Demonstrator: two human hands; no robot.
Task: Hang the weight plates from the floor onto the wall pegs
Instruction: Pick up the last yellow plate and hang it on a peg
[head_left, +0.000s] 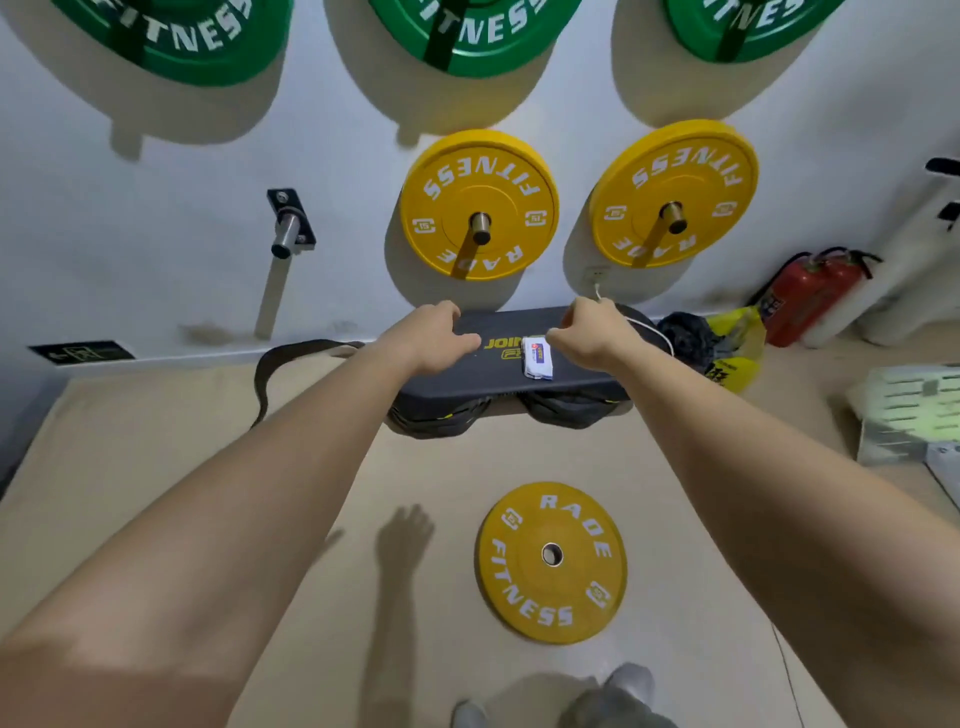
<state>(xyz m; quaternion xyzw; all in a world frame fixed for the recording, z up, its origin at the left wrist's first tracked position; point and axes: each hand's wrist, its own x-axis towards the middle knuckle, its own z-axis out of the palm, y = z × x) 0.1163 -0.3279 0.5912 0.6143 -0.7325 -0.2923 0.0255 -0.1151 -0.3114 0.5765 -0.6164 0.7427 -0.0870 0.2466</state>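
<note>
A yellow weight plate (551, 564) lies flat on the beige floor in front of my feet. Two more yellow plates hang on wall pegs, one in the middle (479, 205) and one to its right (674, 193). Left of them a bare steel peg (287, 228) sticks out of the wall. Three green plates, the nearest at top centre (467, 31), hang higher up. My left hand (434, 335) and my right hand (587, 332) are stretched forward below the middle hung plate, fingers loosely curled, holding nothing.
A dark balance board (498, 374) with a small white packet (537, 358) on it lies against the wall under my hands. A black strap (270, 369) lies to its left. Bags (727, 348), a red fire extinguisher (810, 296) and a white perforated box (904, 410) stand at the right.
</note>
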